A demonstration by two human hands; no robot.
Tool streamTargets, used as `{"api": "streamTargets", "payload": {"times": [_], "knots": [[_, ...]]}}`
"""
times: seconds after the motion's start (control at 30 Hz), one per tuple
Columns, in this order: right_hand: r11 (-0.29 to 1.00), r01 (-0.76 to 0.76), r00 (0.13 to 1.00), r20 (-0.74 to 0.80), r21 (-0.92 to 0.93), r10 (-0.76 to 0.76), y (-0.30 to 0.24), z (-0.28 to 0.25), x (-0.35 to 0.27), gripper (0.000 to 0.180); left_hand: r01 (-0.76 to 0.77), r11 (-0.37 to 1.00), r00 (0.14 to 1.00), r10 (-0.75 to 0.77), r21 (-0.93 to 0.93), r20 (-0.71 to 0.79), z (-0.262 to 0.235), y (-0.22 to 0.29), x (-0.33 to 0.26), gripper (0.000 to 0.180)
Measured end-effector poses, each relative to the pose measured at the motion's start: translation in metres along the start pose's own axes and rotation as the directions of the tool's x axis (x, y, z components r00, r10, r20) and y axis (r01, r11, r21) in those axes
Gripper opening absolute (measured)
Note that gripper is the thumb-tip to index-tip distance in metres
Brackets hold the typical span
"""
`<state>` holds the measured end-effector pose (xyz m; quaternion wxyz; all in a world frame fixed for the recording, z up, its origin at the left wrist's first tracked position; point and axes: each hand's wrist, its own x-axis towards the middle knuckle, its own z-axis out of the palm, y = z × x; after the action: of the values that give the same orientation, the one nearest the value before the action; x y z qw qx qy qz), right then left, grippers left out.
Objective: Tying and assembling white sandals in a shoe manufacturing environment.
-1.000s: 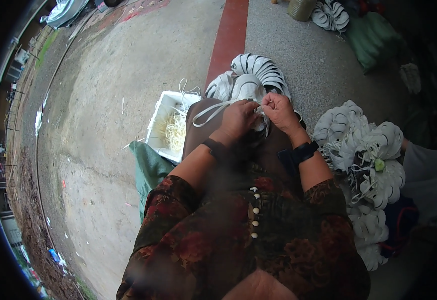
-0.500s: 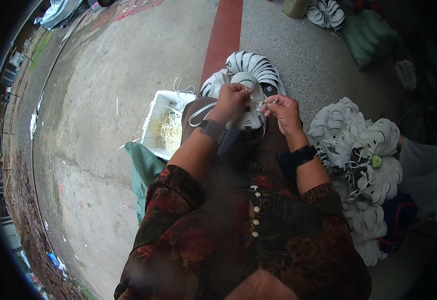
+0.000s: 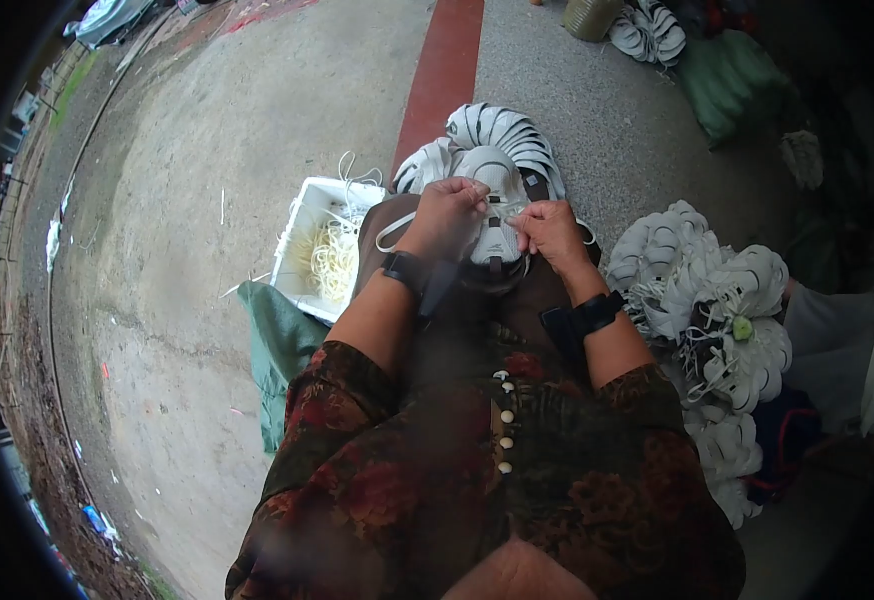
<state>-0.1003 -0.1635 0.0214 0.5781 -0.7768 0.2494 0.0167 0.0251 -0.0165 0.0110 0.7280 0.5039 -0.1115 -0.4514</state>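
A white shoe upper (image 3: 495,240) lies on my lap with its toe pointing away from me. Above its left side, the fingers of my left hand (image 3: 445,212) are pinched on a shoelace. A white shoelace (image 3: 393,232) loops out to the left of that wrist. My right hand (image 3: 554,236) is closed at the upper's right edge, thumb and forefinger pressed together by the eyelets on what looks like the same lace. The fingertips hide the lace's exact path. Just beyond the toe, a fanned stack of white shoe uppers (image 3: 507,132) curves round.
To my left stands a white foam box (image 3: 290,243) holding a tangle of pale laces (image 3: 335,262), beside green cloth (image 3: 279,345). Bundled white shoe uppers (image 3: 662,255) are heaped at my right. A green sack (image 3: 732,80) and a round tin (image 3: 590,18) sit farther off.
My right hand has come down and in against the upper, fingers now curled more. A lace loop now shows to its right. My left hand stays pinched, slightly lower.
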Motion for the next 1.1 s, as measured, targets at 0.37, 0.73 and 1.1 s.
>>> {"api": "streamTargets", "payload": {"times": [0.37, 0.73, 1.1], "knots": [[0.989, 0.031, 1.000, -0.010, 0.141, -0.030, -0.011, 0.011, -0.006, 0.007, -0.005, 0.999, 1.000, 0.006, -0.036, 0.021, -0.006, -0.006, 0.003, 0.014], [0.862, 0.302, 0.892, -0.198, -0.408, -0.406, 0.005, 0.021, 0.002, 0.012, -0.028, 0.998, 0.999, 0.031, -0.053, 0.045, -0.007, -0.008, 0.004, 0.013], [0.609, 0.405, 0.836, 0.007, -0.682, -0.549, 0.006, 0.021, 0.016, 0.005, -0.040, 0.999, 0.998, 0.042, -0.035, 0.054, -0.005, -0.007, 0.000, 0.013]]}}
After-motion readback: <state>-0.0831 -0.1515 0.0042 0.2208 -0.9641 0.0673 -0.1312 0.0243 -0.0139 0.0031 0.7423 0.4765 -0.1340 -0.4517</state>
